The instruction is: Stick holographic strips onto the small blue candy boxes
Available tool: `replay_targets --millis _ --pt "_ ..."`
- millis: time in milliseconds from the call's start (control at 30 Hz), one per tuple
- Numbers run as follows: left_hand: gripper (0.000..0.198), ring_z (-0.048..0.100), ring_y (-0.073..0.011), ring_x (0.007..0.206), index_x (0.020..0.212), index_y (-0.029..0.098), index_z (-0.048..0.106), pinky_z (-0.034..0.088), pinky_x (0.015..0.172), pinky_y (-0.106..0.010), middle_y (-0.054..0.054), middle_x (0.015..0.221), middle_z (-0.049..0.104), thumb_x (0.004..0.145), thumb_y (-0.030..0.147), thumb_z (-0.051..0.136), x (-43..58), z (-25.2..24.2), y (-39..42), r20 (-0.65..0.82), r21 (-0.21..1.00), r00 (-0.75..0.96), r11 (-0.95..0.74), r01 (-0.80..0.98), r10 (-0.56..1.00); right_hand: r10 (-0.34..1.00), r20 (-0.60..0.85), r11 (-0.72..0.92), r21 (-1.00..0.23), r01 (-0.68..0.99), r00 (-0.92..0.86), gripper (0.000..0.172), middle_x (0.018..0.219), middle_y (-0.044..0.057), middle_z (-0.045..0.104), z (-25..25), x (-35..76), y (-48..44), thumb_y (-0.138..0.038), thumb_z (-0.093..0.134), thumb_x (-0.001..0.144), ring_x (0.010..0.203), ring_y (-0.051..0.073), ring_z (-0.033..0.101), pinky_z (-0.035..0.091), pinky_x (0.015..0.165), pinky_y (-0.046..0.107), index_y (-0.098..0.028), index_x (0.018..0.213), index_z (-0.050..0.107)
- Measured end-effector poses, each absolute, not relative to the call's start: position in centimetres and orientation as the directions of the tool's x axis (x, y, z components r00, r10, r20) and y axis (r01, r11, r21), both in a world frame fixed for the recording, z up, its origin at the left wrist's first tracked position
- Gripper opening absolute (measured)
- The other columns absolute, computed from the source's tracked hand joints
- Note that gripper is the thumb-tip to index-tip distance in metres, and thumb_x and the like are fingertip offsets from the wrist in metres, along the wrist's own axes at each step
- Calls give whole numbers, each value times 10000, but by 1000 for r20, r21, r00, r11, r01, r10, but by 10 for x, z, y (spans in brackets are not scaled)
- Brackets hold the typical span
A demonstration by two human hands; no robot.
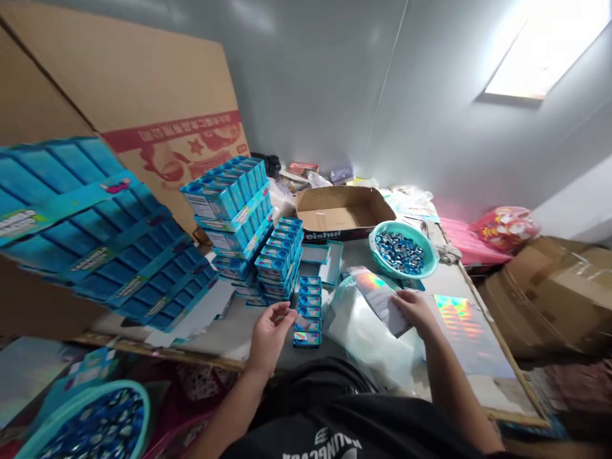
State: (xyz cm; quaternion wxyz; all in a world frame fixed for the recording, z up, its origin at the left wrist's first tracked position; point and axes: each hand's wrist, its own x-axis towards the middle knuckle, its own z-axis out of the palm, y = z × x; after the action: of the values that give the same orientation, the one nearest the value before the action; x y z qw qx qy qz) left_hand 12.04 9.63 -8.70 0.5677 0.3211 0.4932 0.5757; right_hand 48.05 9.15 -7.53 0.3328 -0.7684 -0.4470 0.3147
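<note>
My right hand [417,311] grips a shiny holographic sticker sheet [375,296] by its edge, holding it tilted above a white plastic bag [354,319]. My left hand [272,328] is closed in a pinch, with a small pale sticker [302,322] at its fingertips. That hand hovers just left of a row of small blue boxes [310,301] with round openings on top. Across the nearest box [306,338] lies a shiny patch. Another holographic sheet [463,325] rests flat on the table, right of my right forearm.
Stacked blue boxes [280,255] stand behind my left hand, with taller stacks [234,217] and display trays [119,255] farther left. A turquoise basin [433,258] of blue wrapped pieces sits beyond my right hand. An open carton [344,220] stands behind. Another basin [143,398] is lower left.
</note>
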Motion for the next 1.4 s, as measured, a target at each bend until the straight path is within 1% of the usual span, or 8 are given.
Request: replay_targets --millis 167,333,533,633,833,1033,1233,1400 --pt "664 655 -136 729 965 130 617 531 710 -257 -21 832 676 473 468 906 115 -96 104 -292 889 -135 216 -404 947 815 -186 -535 -603 591 548 412 1007 167 705 -119 483 82 -251 525 790 953 277 669 517 795 355 -75 1131 673" --pt "621 660 -127 702 1019 130 624 522 695 -241 -27 815 696 562 477 862 105 -87 107 -320 845 -88 242 -477 943 791 75 -562 -304 769 607 519 1330 238 548 -106 465 78 -264 472 886 1180 351 566 457 956 481 -92 1372 529" --pt "560 711 -198 758 1073 141 614 564 776 -347 -46 852 719 638 468 746 102 -74 110 -290 786 -22 225 -576 957 900 347 -48 -518 854 262 377 1268 175 618 -77 409 104 -276 465 922 1180 277 570 425 1056 422 -120 1222 631" --pt "570 719 -213 789 1131 153 589 573 815 -381 -53 880 726 664 456 708 103 -69 111 -268 773 10 221 -595 963 969 243 161 -747 645 39 353 1174 130 666 -68 369 110 -367 506 929 1057 226 632 499 956 377 -170 1193 633" --pt "553 718 -199 840 1188 184 562 585 866 -386 -32 945 688 695 341 756 106 -67 115 -227 812 29 206 -546 973 972 -72 -3 -956 295 -225 591 1135 92 679 -64 299 116 -519 693 806 918 182 663 540 789 311 -187 1283 584" --pt "655 695 -158 877 1178 182 561 593 830 -305 -20 952 683 618 315 874 108 -83 119 -202 826 30 186 -532 979 956 -192 -173 -979 104 -220 447 694 23 681 -101 276 139 -579 742 698 658 138 618 485 663 249 -142 714 648" --pt "564 678 -124 704 936 144 587 565 684 -226 -21 791 690 521 300 937 105 -130 128 -354 858 -138 262 -441 925 942 -275 -113 -800 589 -193 364 639 2 664 -131 277 141 -458 588 889 580 101 558 391 554 194 -141 756 709" --pt "532 633 -96 587 847 141 580 519 600 -193 12 677 660 494 307 941 109 -169 126 -400 864 -217 287 -414 891 942 -312 -103 -625 774 -126 326 596 0 621 -139 274 136 -381 587 899 562 94 487 297 534 211 -146 729 734"
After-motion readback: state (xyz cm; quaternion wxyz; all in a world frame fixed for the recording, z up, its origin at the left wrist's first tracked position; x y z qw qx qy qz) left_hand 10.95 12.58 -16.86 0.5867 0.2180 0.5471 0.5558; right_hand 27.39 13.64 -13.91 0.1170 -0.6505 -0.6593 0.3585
